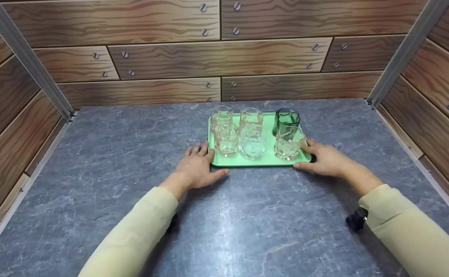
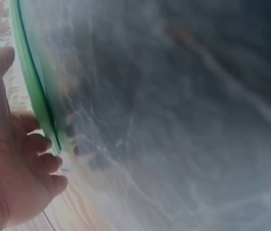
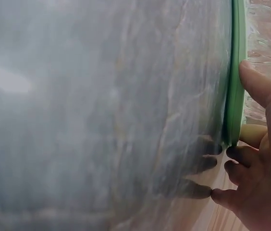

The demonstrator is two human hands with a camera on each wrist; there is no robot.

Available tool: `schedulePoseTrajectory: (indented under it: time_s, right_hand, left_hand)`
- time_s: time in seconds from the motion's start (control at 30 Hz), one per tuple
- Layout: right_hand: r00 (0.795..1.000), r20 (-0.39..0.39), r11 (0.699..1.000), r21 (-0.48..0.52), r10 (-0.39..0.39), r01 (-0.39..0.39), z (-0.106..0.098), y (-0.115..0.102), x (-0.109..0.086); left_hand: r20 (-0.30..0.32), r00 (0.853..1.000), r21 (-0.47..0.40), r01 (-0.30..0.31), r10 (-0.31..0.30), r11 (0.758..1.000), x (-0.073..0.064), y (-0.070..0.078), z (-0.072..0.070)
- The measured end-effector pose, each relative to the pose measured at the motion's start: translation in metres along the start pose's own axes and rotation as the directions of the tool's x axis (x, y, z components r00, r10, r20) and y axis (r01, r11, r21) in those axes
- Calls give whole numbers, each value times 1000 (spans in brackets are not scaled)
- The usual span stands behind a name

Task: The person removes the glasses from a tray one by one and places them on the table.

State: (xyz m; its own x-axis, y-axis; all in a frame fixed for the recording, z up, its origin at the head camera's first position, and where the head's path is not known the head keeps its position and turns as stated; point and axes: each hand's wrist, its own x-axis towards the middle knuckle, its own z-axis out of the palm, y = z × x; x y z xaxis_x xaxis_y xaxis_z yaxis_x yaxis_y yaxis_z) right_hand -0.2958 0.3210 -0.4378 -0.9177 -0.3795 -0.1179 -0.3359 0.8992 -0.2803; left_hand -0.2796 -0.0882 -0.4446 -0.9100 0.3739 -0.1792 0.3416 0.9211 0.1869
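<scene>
A light green tray (image 1: pixel 269 152) lies on the table toward the back, bearing several clear glasses (image 1: pixel 226 145) and one dark green glass (image 1: pixel 286 121). My left hand (image 1: pixel 196 169) is at the tray's front left corner, its fingers along the left edge and its thumb spread out in front. In the left wrist view its fingertips come right up to the green rim (image 2: pixel 35 86). At the front right corner, my right hand (image 1: pixel 326 158) has its thumb against the front edge and its fingers on the right side. The right wrist view shows that thumb touching the rim (image 3: pixel 237 82).
The grey marbled table (image 1: pixel 132 154) is enclosed by wood-patterned panels (image 1: pixel 170 61) at the back and both sides. Metal corner posts (image 1: pixel 405 54) stand at the back. A small black device (image 1: pixel 357 218) sits at the right sleeve cuff.
</scene>
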Motion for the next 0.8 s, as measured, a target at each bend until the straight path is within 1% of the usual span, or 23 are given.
schedulePoseTrajectory:
  time_s: [0.13, 0.3, 0.43, 0.53, 0.67, 0.8]
  right_hand:
    - [1000, 1, 1000, 9, 4, -4, 0, -1, 0]
    - [1000, -14, 1000, 23, 2, -1, 1, -1, -2]
    - [1000, -17, 1000, 19, 6, -6, 1, -1, -2]
    - [1000, -15, 1000, 17, 18, -17, 3, -1, -3]
    - [1000, -27, 1000, 20, 12, -12, 4, -3, -7]
    - [999, -32, 1000, 28, -3, 4, 6, -5, -13]
  left_hand:
    - [8, 999, 27, -32, 32, 999, 2, 0, 0]
    - [11, 999, 30, -51, 51, 998, 2, 1, -1]
    - [18, 999, 49, -49, 48, 998, 2, 2, -2]
    - [35, 999, 92, -38, 35, 995, 1, 5, -3]
    - [49, 998, 150, -35, 28, 988, -2, 8, -5]
    - [44, 998, 155, -43, 36, 987, -8, 8, -5]
